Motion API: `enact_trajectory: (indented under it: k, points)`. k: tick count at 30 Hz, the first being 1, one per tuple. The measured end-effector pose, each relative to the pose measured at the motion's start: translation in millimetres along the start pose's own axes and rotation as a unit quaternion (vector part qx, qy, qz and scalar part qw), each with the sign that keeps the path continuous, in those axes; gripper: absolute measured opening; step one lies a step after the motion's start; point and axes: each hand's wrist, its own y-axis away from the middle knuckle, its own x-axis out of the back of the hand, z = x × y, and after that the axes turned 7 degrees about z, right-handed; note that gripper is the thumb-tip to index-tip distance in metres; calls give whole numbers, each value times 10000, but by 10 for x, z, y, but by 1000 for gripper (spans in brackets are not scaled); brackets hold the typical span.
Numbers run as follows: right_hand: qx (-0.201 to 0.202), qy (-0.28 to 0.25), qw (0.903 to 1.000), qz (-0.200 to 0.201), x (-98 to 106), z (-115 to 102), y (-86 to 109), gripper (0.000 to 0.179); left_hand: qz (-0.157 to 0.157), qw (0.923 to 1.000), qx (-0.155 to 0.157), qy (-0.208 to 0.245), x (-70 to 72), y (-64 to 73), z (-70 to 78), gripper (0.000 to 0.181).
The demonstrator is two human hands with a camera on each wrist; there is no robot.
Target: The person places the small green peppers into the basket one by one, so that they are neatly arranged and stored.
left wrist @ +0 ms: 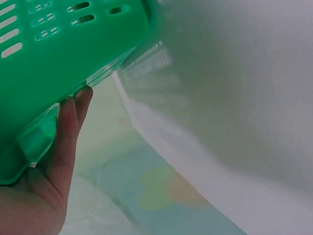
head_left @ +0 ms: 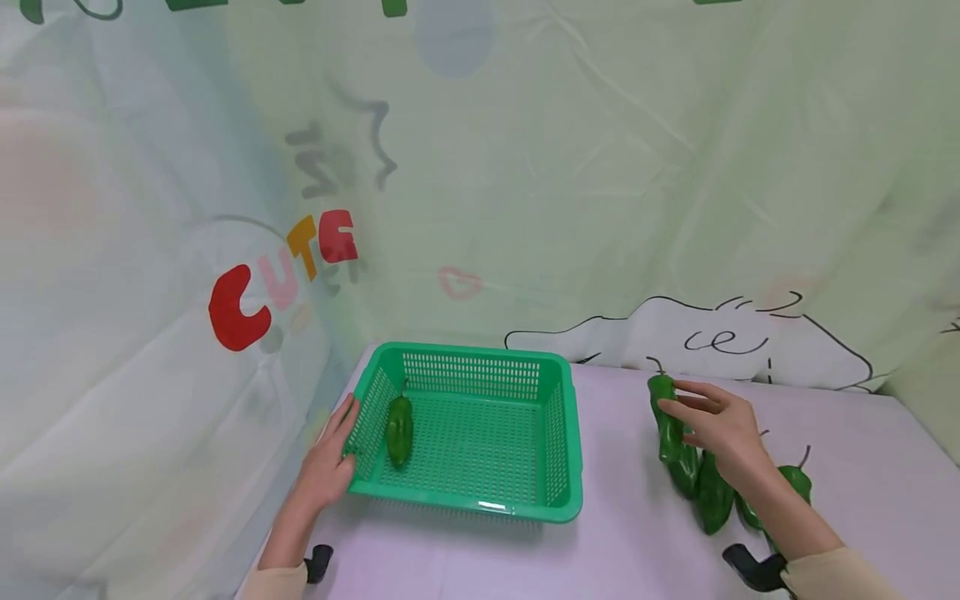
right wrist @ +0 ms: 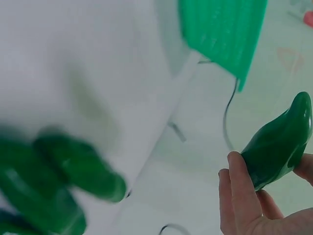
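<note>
My left hand (head_left: 328, 462) rests against the left side of a green plastic basket (head_left: 480, 511), its fingers extended along the rim. In the left wrist view, the straight fingers (left wrist: 66, 132) touch the basket's edge (left wrist: 63, 73). One green pepper (head_left: 400, 432) lies inside the basket, near its left wall. On the right, my right hand (head_left: 716, 421) pinches a green pepper (head_left: 664, 417) between thumb and fingers, stem pointing up. The right wrist view shows this pepper (right wrist: 279, 142) held above the others. Several green peppers (head_left: 714, 496) lie on the table below my right hand and forearm.
The pale table (head_left: 622, 533) extends between the basket and the loose peppers. A printed cloth (head_left: 480, 167) hangs behind the table, and another stretch of cloth (head_left: 150, 400) closes in the left side. Black straps (head_left: 753, 568) show at the wrists.
</note>
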Motion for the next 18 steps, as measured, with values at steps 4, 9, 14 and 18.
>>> enact_trajectory:
  k: [4, 9, 14, 18]
  points:
    - [110, -90, 9999, -71, -202, -200, -3, 69, -7, 10000, -27, -10, 4, -9, -4, 79]
    - [334, -295, 9988, -206, -413, -416, 15, 63, -32, 10000, -23, 18, -11, -25, 5, 79]
    - [570, -490, 9966, -337, -604, -631, 43, 57, -42, 10000, 55, 14, -11, -19, 6, 79]
    - [606, -558, 9958, -406, -744, -791, 54, 56, -43, 10000, 62, -25, 4, -8, -1, 80]
